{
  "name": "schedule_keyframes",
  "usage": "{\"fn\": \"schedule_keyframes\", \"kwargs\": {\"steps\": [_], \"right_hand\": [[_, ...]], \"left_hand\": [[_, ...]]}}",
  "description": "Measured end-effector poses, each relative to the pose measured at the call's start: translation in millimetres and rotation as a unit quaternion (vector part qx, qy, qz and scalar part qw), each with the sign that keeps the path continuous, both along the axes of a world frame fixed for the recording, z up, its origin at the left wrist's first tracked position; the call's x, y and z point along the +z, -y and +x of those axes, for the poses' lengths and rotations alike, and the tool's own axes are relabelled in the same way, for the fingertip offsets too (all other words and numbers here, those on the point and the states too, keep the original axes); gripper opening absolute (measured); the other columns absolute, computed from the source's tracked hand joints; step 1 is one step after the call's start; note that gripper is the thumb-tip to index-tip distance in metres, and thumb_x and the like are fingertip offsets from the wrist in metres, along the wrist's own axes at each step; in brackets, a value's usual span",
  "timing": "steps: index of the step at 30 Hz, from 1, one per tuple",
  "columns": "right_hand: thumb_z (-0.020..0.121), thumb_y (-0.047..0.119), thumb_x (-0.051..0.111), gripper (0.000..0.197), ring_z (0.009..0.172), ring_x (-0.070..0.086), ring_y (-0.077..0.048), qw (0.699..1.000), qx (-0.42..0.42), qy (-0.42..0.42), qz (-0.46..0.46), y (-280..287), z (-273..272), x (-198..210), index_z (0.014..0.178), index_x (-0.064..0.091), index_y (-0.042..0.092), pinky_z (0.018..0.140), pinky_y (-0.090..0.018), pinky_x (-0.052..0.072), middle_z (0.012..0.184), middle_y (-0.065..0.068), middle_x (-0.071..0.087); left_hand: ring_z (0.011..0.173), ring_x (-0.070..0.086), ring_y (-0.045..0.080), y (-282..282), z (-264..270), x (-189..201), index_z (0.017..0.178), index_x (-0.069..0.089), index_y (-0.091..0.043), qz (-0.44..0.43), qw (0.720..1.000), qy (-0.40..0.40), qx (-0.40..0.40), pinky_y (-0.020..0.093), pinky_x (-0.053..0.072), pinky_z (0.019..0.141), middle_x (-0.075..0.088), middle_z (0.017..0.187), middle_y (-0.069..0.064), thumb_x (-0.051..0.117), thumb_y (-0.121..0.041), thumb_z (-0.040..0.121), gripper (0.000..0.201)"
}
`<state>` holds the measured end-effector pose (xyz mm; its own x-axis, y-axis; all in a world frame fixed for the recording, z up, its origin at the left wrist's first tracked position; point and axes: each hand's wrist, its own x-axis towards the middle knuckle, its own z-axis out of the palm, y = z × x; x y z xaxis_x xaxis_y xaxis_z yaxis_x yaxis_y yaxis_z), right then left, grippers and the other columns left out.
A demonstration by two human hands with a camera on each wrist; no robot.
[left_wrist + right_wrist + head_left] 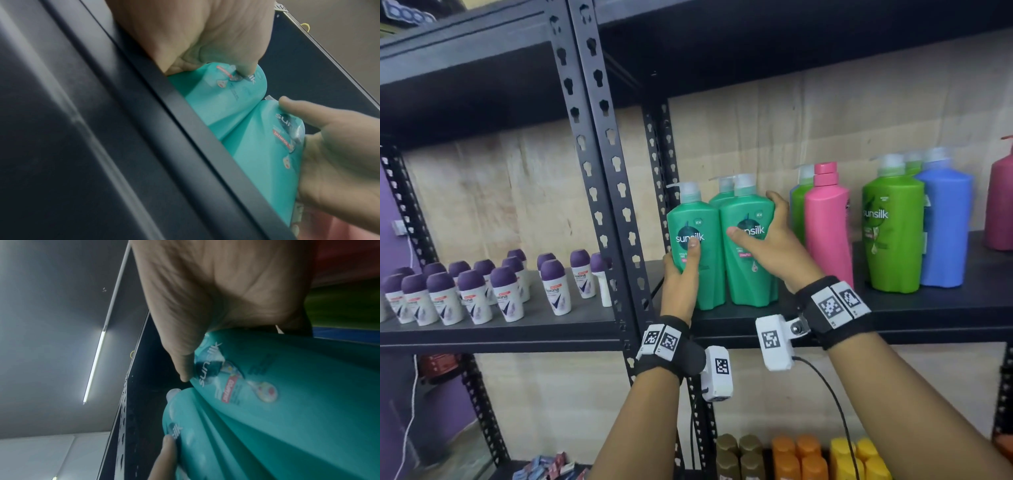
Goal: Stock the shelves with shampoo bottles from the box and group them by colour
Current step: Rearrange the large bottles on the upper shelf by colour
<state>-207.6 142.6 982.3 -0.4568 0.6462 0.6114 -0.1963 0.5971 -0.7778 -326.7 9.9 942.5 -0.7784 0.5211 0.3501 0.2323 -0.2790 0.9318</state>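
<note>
Two teal-green Sunsilk pump bottles stand side by side at the left end of the black shelf (pixel 914 310), with a third teal bottle (pixel 724 197) behind them. My left hand (pixel 680 274) grips the left bottle (pixel 707 270) from its left side, thumb across the label. My right hand (pixel 770 246) grips the right bottle (pixel 748 274), fingers curled round its right shoulder and thumb on the logo. The left wrist view shows my left hand (pixel 195 40) on one teal bottle (pixel 218 104) and my right hand (pixel 329 154) on the other. The right wrist view shows my right hand (pixel 216 296) on its bottle (pixel 298 394).
To the right on the same shelf stand a light green bottle (pixel 798 212), a pink bottle (pixel 828 229), a green Sunsilk bottle (pixel 892 236), a blue bottle (pixel 945 236) and a magenta one (pixel 1000 205). A slotted black upright (pixel 602 164) rises just left. Purple-capped deodorants (pixel 482 291) fill the left shelf.
</note>
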Motion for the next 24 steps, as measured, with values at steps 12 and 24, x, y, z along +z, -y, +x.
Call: {"fn": "schedule_keyframes", "kwargs": {"steps": [12,24], "right_hand": [[0.078,0.019,0.090,0.075,0.094,0.071,-0.010,0.988,0.075,0.026,-0.131,-17,-18,11,0.131,0.038,0.020,0.069,-0.027,0.061,0.117,-0.002,0.067],[0.077,0.034,0.084,0.087,0.098,0.070,-0.027,0.971,0.055,0.156,-0.172,-39,-59,32,0.139,0.025,0.022,0.059,-0.040,0.064,0.119,-0.010,0.064]], "left_hand": [[0.095,0.072,-0.003,-4,-11,-5,0.119,0.053,-0.041,0.038,0.999,0.007,-0.024,0.035,0.060,0.090,0.073,0.108,-0.020,0.066,-0.087,0.068,0.069],[0.092,0.072,-0.003,-5,-16,-6,0.112,0.052,-0.044,0.028,0.999,-0.007,-0.021,0.032,0.059,0.084,0.074,0.104,-0.018,0.066,-0.093,0.060,0.073]]}}
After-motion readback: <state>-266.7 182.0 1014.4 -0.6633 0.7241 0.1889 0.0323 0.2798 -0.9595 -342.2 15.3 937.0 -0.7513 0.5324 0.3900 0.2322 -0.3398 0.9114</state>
